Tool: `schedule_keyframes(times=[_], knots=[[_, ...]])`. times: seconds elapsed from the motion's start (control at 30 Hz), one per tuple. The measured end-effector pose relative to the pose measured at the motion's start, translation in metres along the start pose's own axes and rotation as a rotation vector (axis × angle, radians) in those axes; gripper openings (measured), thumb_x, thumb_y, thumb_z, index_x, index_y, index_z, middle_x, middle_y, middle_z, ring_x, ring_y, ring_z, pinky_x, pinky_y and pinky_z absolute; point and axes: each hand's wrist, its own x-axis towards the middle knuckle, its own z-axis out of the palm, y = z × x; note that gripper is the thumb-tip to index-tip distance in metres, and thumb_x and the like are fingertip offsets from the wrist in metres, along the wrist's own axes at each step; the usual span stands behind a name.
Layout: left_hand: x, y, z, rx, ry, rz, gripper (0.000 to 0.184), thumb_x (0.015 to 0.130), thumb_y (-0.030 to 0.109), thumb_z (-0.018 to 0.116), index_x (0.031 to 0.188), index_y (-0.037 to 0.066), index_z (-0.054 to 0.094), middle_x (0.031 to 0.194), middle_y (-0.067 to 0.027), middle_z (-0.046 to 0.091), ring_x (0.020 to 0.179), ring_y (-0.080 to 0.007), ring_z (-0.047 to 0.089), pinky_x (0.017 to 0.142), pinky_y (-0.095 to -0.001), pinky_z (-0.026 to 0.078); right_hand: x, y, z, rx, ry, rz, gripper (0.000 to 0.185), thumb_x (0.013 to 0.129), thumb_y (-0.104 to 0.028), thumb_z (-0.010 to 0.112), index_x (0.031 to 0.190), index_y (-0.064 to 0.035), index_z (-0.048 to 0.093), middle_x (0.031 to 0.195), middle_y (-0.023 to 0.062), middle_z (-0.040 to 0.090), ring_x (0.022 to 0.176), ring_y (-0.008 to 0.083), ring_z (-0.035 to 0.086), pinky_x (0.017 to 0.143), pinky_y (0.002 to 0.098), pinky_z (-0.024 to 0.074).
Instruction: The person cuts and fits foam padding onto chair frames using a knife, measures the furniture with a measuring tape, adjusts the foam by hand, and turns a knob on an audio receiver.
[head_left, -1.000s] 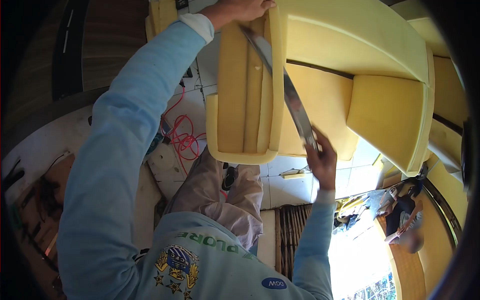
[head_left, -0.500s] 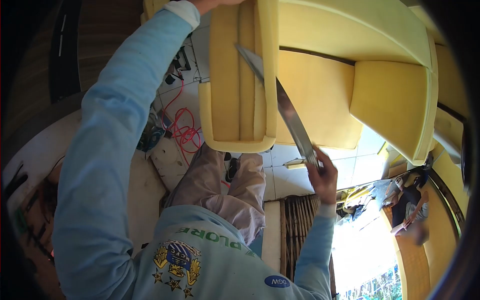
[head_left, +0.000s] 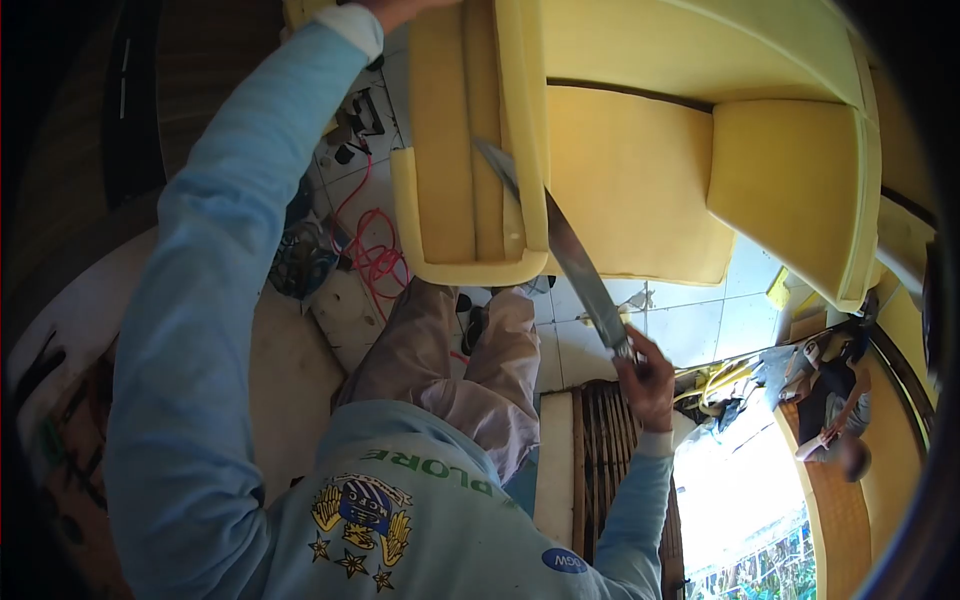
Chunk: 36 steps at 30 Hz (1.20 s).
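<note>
My right hand (head_left: 647, 382) is closed around the handle of a long knife (head_left: 583, 266). Its blade slants up and left across the edge of a yellow foam-padded armrest (head_left: 428, 215), with the tip over the recessed inner face. That armrest stands upright in front of my legs. At the top of the view, my left hand (head_left: 398, 8) reaches to the armrest's upper end; its fingers are cut off by the frame, so I cannot see its grip.
A yellow foam sofa seat (head_left: 640, 190) and back extend to the right, with another padded piece (head_left: 785, 170) beyond. A red hose (head_left: 378, 260) lies coiled on the tiled floor at left. At the far right another person (head_left: 840, 405) sits near a bright opening. A slatted wooden piece (head_left: 600, 440) is below my right hand.
The knife has slid down towards me along the armrest's edge, its tip now lower over the inner face. The camera view has shifted slightly. My left hand stays near the top.
</note>
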Motion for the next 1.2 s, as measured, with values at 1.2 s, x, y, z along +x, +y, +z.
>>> schedule_keyframes(times=[1.2], knots=[[-0.091, 0.149, -0.011, -0.185, -0.141, 0.828, 0.022, 0.105, 0.034, 0.05, 0.111, 0.02, 0.066, 0.148, -0.0071, 0.055, 0.146, -0.0291, 0.042, 0.129, -0.0612, 0.01, -0.045, 0.061, 0.073, 0.236, 0.033, -0.131, 0.05, 0.093, -0.004, 0.07, 0.142, 0.0009, 0.057, 0.119, 0.018, 0.072, 0.103, 0.0148, 0.067, 0.087, 0.0299, 0.0542]])
